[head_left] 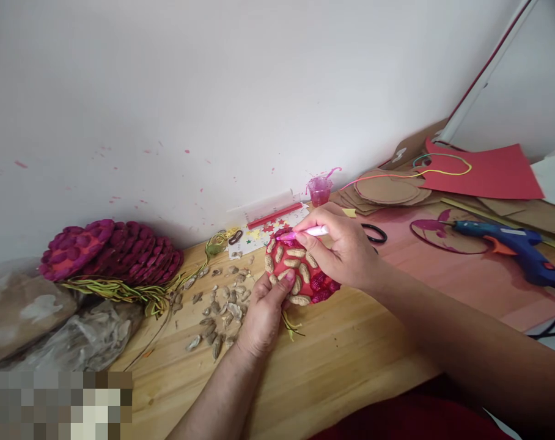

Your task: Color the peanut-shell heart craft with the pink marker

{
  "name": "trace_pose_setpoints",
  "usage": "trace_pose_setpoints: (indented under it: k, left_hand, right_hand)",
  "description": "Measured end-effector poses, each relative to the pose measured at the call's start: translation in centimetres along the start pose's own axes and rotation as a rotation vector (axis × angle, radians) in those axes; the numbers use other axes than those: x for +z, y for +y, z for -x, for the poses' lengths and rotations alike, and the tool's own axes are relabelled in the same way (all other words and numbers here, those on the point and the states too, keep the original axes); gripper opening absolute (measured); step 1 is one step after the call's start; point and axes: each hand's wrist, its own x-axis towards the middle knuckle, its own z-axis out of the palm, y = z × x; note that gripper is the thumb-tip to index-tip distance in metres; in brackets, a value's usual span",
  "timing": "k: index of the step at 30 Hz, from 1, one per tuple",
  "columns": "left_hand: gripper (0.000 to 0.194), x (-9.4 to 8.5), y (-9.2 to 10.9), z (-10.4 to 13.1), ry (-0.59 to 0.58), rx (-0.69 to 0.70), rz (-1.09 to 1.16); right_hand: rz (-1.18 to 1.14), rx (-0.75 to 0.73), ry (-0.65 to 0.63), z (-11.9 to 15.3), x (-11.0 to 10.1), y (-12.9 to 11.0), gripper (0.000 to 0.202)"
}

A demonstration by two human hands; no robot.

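Note:
My left hand (267, 308) grips a round red disc (284, 267) from its lower left edge, thumb pressed on top. Unpainted peanuts in their shells (304, 273) cover much of the disc, while those along its top and right edges are bright pink. Between the closed fingers of my right hand (339, 244) is a white-handled paintbrush (316, 231). Its pink tip meets the peanuts at the disc's upper edge. Yellow-green cords (292, 327) hang below the disc.
Loose peanuts (227, 311) lie on the wooden table left of my hands. Finished-looking pink discs (117, 250) are stacked farther left. Behind stands a cup of pink paint (320, 190). On the right are a blue glue gun (511, 241), cardboard circles (385, 186) and red paper (488, 171).

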Motion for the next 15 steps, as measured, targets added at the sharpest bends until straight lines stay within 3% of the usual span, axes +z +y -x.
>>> trace_pose_setpoints:
  k: [15]
  left_hand:
    - [0.047,0.17,0.08,-0.08,0.009,0.004,-0.017]
  right_hand:
    - [-0.006,0.009,0.013,0.16,0.26,-0.21,0.005]
